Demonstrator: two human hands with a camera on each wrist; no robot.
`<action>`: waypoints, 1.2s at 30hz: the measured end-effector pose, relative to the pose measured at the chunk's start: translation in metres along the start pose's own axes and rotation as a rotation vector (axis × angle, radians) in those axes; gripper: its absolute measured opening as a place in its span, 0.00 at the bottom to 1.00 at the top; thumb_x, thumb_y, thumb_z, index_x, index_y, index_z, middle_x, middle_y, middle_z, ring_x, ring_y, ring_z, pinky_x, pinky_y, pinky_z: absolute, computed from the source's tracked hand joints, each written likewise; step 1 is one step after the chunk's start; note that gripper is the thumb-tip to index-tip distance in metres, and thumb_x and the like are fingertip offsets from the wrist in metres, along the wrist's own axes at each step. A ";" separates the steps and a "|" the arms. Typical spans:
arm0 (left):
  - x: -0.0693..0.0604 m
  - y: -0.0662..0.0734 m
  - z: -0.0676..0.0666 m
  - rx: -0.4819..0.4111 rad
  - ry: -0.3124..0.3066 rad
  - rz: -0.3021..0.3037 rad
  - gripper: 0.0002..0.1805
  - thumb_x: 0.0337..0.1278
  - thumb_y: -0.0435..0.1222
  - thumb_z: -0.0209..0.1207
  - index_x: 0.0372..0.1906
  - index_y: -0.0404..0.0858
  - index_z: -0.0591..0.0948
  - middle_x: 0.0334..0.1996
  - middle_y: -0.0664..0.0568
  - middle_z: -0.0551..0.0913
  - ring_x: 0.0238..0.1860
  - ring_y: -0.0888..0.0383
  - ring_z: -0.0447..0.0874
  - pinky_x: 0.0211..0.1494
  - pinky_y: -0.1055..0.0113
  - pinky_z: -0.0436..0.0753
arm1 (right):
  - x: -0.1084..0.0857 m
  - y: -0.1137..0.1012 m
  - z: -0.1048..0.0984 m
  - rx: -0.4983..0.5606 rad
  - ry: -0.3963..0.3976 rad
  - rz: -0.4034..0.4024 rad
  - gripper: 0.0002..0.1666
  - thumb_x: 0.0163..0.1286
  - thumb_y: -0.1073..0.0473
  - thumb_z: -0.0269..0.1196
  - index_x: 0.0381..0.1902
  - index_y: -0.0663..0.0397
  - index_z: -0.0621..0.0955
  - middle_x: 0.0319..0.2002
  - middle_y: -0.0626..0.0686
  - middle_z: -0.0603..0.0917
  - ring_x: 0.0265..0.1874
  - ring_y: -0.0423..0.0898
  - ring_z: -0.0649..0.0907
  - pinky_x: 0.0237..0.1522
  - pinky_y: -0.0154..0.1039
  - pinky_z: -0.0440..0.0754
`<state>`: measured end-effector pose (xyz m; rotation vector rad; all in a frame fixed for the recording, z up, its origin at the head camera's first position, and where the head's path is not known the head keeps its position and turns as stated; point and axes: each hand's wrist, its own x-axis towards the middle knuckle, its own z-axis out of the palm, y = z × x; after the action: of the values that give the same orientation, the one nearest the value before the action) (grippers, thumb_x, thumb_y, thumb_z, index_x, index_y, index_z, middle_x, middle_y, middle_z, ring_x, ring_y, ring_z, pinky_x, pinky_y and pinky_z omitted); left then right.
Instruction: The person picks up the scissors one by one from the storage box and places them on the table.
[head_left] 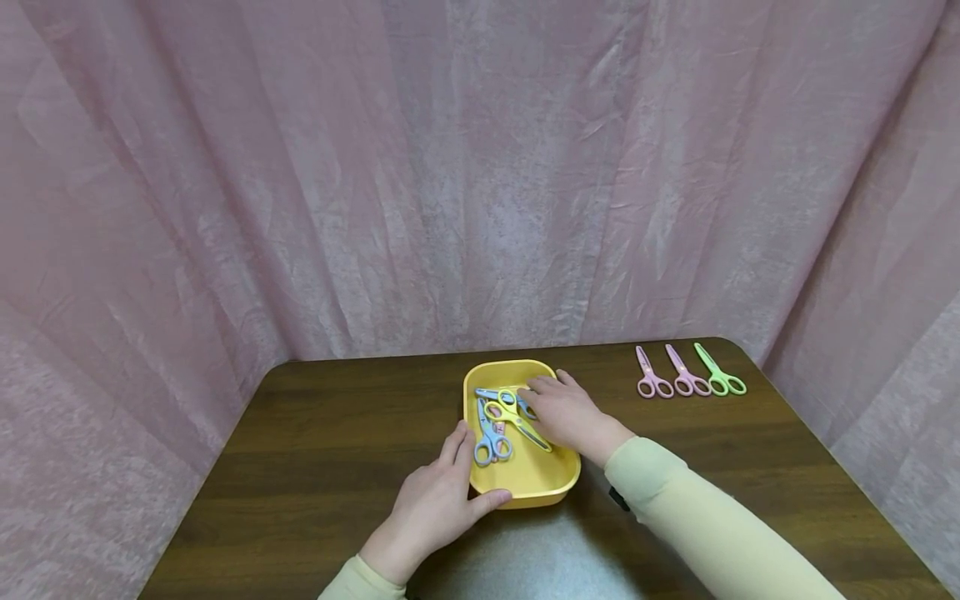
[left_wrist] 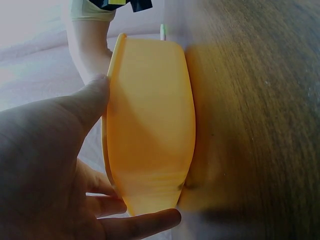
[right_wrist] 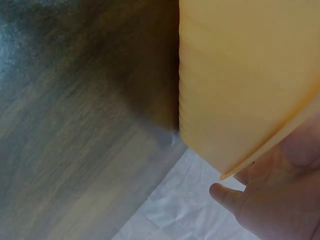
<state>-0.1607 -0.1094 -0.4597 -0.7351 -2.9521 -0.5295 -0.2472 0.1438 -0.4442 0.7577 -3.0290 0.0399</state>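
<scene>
A yellow plastic basket stands on the table, holding several small scissors. Inside are yellow scissors, blue scissors, a second blue pair lying crosswise, and pink scissors partly covered. My left hand grips the near left corner of the basket, thumb along the front rim and fingers on the left side. My right hand reaches over the right rim, its fingers by the handles of the crosswise blue scissors. Whether they pinch anything is hidden; the right wrist view shows only the basket's outside and part of the hand.
At the back right of the brown wooden table, two pink scissors and green scissors lie side by side, blades pointing away. A pink curtain hangs behind the table and along its sides.
</scene>
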 end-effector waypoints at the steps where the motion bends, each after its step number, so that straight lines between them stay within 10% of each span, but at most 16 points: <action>1: 0.000 0.000 0.000 0.002 0.001 0.002 0.58 0.66 0.70 0.67 0.83 0.31 0.67 0.82 0.36 0.67 0.26 0.46 0.86 0.30 0.52 0.83 | 0.001 0.000 0.000 -0.002 -0.008 0.002 0.30 0.80 0.53 0.72 0.74 0.58 0.81 0.72 0.64 0.81 0.76 0.63 0.76 0.79 0.67 0.61; 36: -0.001 -0.001 0.000 0.003 -0.010 0.001 0.59 0.66 0.71 0.65 0.83 0.31 0.67 0.83 0.36 0.66 0.28 0.46 0.86 0.29 0.53 0.83 | 0.007 0.005 0.008 0.048 0.002 -0.069 0.29 0.73 0.58 0.77 0.69 0.54 0.85 0.43 0.53 0.85 0.44 0.50 0.85 0.73 0.68 0.69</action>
<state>-0.1606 -0.1108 -0.4598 -0.7413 -2.9608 -0.5230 -0.2560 0.1441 -0.4521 0.8650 -3.0077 0.1117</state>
